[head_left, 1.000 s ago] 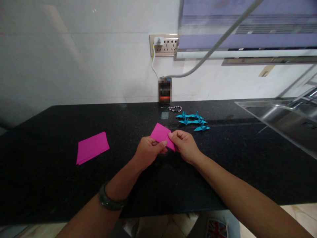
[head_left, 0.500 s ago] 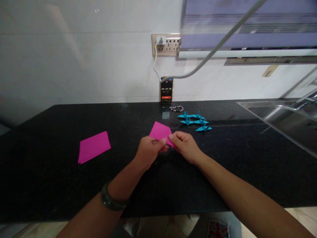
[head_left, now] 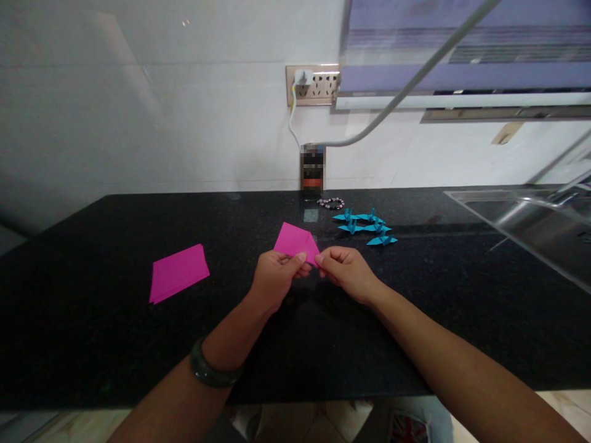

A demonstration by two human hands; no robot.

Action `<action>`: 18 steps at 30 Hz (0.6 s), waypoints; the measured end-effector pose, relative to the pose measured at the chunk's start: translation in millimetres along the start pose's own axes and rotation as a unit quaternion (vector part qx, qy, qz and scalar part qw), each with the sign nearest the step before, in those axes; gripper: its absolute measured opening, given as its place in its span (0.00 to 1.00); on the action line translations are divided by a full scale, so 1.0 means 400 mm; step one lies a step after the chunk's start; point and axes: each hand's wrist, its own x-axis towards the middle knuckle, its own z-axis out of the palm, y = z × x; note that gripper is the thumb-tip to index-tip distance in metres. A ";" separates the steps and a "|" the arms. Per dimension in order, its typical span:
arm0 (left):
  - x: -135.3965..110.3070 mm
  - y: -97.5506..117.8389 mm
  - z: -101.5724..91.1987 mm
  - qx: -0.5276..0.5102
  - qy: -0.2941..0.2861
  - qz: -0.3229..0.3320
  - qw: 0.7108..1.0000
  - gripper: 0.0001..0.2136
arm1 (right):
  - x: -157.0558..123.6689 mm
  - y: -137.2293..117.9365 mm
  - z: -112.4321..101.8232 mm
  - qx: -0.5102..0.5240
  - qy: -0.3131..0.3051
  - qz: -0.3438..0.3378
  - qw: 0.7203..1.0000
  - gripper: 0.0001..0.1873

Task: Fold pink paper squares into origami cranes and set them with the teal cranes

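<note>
A folded magenta paper (head_left: 294,241) is held just above the black countertop (head_left: 115,344) by both hands. My left hand (head_left: 274,280) pinches its near edge with thumb and fingers closed. My right hand (head_left: 347,272) pinches its right corner, fingers curled in. A stack of flat magenta sheets (head_left: 178,272) lies on the counter to the left of my left hand. A dark bangle sits on my left wrist.
Several blue paper cranes (head_left: 364,224) and a bead bracelet (head_left: 329,202) lie behind my right hand. A phone (head_left: 313,168) leans on the wall under a socket strip (head_left: 312,85), with a white cable. A steel sink (head_left: 530,221) is at right.
The paper has been drawn in between the fingertips, so less of it shows past the right hand. Both hands sit slightly closer together.
</note>
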 end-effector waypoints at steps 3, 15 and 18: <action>0.002 -0.003 0.000 -0.002 0.001 0.007 1.000 0.11 | 0.000 -0.004 -0.005 -0.017 0.007 -0.011 1.000 0.17; 0.004 -0.002 -0.004 -0.005 -0.031 -0.030 0.999 0.12 | 0.004 -0.008 -0.009 0.043 0.036 0.001 0.998 0.22; 0.001 -0.002 0.001 -0.017 -0.071 -0.051 0.996 0.13 | 0.005 -0.002 0.000 0.063 0.038 0.009 0.997 0.18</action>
